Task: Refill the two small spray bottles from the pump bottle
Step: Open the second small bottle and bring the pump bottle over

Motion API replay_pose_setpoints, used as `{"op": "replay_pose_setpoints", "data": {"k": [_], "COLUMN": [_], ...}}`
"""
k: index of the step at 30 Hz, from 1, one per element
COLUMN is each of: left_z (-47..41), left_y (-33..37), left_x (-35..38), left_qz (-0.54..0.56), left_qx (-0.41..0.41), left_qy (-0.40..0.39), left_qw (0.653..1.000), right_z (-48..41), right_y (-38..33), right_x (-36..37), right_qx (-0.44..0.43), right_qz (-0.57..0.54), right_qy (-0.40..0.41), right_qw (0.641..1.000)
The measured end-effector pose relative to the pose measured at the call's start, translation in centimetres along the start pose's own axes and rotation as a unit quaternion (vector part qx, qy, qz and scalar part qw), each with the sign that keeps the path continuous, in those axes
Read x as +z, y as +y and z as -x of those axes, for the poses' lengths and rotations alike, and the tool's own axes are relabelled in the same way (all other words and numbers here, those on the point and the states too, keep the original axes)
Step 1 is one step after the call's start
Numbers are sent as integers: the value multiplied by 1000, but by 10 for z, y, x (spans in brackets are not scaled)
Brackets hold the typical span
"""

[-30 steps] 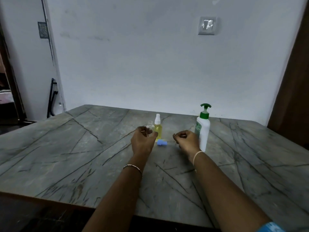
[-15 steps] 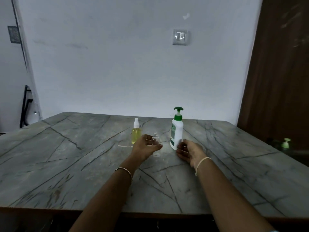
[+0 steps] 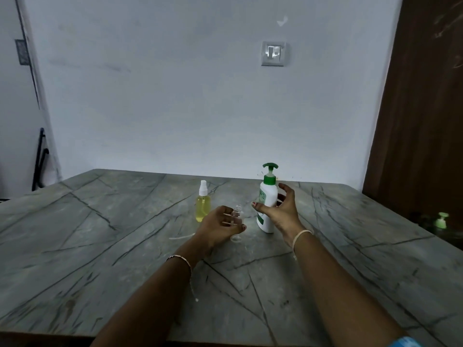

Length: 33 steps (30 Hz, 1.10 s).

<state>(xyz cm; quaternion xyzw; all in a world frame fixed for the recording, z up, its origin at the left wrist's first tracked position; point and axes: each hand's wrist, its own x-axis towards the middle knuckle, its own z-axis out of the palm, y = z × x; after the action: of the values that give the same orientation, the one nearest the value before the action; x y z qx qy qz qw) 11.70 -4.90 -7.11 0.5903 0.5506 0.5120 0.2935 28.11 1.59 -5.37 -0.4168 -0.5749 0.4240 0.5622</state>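
A small clear spray bottle (image 3: 237, 213) without its cap stands upright on the marble table (image 3: 125, 246), and my left hand (image 3: 218, 225) is wrapped around its lower part. A second small spray bottle (image 3: 203, 202), filled with yellow liquid and capped white, stands just left of it. The white pump bottle (image 3: 267, 199) with a green pump stands to the right. My right hand (image 3: 279, 211) is around the pump bottle's body with fingers spread, not clearly closed on it. A thin white tube (image 3: 181, 237) lies on the table left of my left hand.
A white wall with a light switch (image 3: 273, 53) runs behind the table. A dark wooden door (image 3: 426, 108) stands at the right. A small green-topped object (image 3: 441, 219) shows past the table's right edge. A black frame (image 3: 40, 159) leans at the left.
My right hand has risen from the table beside the pump bottle and now curls around its body. My left hand still holds the clear bottle. The camera view shifted slightly.
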Motion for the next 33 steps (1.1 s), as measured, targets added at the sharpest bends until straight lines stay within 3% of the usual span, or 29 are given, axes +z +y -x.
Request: {"op": "replay_pose_setpoints", "data": {"k": [13,21,28,30,33], "left_z": [-1,0,0,1,2], "left_y": [-3,-2,-5,-5,-3], "left_x": [-9,-11,-11,-11,-10], "left_qz": [40,69,105,106,108], "left_qx": [-5,-14,-12,-10,-8], "left_qy": [-45,-63,-65,-65,-69], "left_qw": [998,996,992,992,992], "right_z": [-31,-27,-12,-6,4], "right_y": [-2,-6,-8,-13,-20], "right_x": [12,8,-6,-11,-14], "right_qx": [-31,-90,-169,-203,-260], "right_qz": [-56,0,135,196,330], "right_qy": [-26,-9,-30,-73,-128], "right_qw": [998,996,976,957,898]}}
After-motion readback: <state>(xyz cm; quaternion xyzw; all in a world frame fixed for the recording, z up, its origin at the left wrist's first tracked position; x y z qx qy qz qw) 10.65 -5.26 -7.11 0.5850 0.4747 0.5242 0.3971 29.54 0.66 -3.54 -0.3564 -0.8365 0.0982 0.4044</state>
